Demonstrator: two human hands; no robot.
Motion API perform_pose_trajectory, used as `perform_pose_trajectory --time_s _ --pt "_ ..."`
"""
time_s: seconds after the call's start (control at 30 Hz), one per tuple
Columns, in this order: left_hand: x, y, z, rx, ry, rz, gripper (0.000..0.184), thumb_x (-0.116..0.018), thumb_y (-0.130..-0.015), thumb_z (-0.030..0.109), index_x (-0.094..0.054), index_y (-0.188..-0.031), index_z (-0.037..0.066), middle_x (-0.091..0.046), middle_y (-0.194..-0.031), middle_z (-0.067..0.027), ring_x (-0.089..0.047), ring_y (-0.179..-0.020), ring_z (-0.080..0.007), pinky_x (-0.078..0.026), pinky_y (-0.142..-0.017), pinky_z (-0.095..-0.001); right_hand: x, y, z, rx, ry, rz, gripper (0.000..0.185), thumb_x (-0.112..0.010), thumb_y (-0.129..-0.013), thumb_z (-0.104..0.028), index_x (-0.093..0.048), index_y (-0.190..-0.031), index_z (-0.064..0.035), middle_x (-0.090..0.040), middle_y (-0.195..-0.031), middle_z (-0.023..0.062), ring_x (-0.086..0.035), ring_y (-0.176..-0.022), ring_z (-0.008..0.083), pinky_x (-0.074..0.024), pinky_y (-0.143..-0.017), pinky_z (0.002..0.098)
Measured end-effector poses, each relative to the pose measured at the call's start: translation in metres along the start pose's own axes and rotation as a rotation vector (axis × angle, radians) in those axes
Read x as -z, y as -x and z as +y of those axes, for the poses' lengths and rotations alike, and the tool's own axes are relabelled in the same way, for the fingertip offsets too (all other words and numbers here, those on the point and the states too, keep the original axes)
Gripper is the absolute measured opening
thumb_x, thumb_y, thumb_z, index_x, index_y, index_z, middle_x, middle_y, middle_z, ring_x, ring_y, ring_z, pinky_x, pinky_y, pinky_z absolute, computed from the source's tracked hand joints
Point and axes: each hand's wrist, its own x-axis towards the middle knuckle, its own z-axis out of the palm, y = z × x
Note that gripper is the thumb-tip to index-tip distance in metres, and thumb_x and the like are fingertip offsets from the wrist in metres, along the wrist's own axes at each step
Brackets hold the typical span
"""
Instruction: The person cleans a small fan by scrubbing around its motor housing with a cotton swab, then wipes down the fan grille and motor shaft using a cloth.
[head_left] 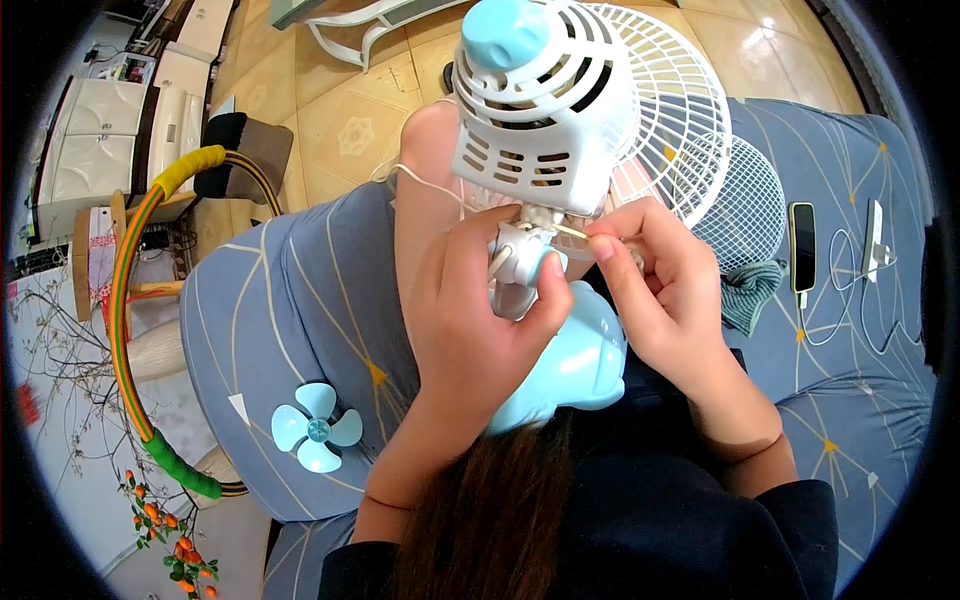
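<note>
A small electric fan, partly taken apart, lies across my lap, its white motor housing [530,150] topped by a light blue knob [505,32]. The white wire grille [690,110] is still joined to the housing. Around the white neck [518,262], below the housing, my left hand [465,315] is closed. My right hand [655,285] pinches a thin pale stick [570,231], whose far end reaches the joint between neck and housing. Under both hands is the light blue fan base [575,360]. What the stick's tip touches is too small to make out.
On the blue patterned sofa [290,270] lies a light blue fan blade [317,428] at left. To the right are a round mesh grille [745,205], a grey-green cloth [752,297], a phone [802,247] on a cable and a power strip [874,235]. A striped hoop [122,320] leans at left.
</note>
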Motion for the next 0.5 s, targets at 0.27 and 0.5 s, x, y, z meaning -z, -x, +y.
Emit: perform_pose_trajectory --time_s 0.27,0.5 --pt "0.0016 -0.0001 0.0011 0.016 0.016 -0.017 0.04 -0.077 -0.076 0.014 -0.063 -0.11 0.0 -0.065 -0.092 -0.0142 -0.065 -0.081 -0.0316 -0.052 -0.069 -0.0394 0.0007 0.0019 0.0003 0.039 0.303 0.063 0.005 -0.066 -0.09 -0.006 -0.061 -0.092 -0.0049 -0.063 -0.061 0.0073 -0.066 -0.051 0.022 -0.0488 -0.047 0.0324" --pt "0.0 0.0004 0.0001 -0.005 0.006 -0.009 0.04 -0.077 -0.076 0.014 -0.063 -0.111 0.0 -0.065 -0.092 -0.0141 -0.064 -0.08 -0.0313 -0.052 -0.068 -0.0388 -0.0022 0.0015 0.0041 0.159 0.394 0.059 0.008 -0.067 -0.091 -0.009 -0.06 -0.09 -0.0057 -0.064 -0.062 0.0073 -0.065 -0.051 0.0242 -0.0488 -0.047 0.0334"
